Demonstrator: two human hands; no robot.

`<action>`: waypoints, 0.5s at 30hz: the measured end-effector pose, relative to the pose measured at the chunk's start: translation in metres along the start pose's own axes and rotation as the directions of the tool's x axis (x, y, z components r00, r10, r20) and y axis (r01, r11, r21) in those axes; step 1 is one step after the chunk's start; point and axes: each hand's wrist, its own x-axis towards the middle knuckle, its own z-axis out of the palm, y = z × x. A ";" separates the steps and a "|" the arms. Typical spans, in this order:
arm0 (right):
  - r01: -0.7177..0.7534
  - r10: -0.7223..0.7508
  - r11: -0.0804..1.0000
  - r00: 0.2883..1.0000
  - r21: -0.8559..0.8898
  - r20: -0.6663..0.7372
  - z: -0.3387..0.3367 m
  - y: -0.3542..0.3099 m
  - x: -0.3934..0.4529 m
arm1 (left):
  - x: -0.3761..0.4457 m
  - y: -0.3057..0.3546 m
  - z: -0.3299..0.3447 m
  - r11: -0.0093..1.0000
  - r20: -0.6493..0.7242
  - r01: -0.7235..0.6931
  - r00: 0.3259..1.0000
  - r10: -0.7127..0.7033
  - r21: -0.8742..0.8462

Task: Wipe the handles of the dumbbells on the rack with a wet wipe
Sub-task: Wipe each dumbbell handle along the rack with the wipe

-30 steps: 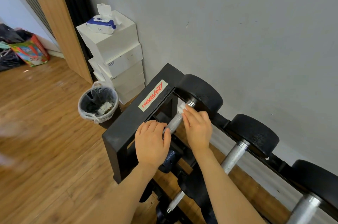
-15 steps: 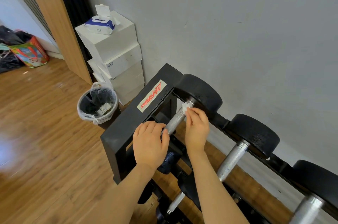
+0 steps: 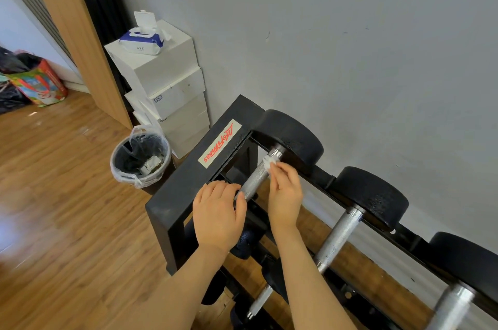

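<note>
A wood-plank floor (image 3: 54,208) runs beneath a grey wall (image 3: 350,46), and from the left we see a colourful bag (image 3: 40,84) by the doorway, then a stack of white boxes (image 3: 167,92) topped with a pack of wet wipes (image 3: 142,38), its lid flipped up, and a lined waste bin (image 3: 141,158) just beside the black dumbbell rack (image 3: 186,181). Our left hand (image 3: 218,218) rests on the near end of the first dumbbell, fingers curled over the top with the thumb lying along the lower part of its knurled steel handle (image 3: 256,177); how tightly it grips we cannot tell. Our right hand (image 3: 287,193) reaches in from the right, forearm angled up from the bottom edge, its fingertips pinching a small white wet wipe (image 3: 269,162) against the upper end of that handle, just below the black head (image 3: 293,138) seated on the top rail. Further right, two more dumbbells (image 3: 372,195) lie on the same rail, their metal handles slanting towards us, with others on a lower tier under our arms.
</note>
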 end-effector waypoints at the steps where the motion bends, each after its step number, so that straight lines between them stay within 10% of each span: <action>1: -0.018 0.019 1.000 1.000 0.012 -0.014 -0.001 0.000 0.004 | 0.000 0.000 0.000 1.000 0.003 0.003 1.000 -0.003 0.000; 15: -0.105 0.107 0.993 0.993 0.053 -0.043 0.002 -0.005 0.013 | -0.002 0.000 -0.001 1.000 -0.019 -0.009 1.000 0.009 -0.010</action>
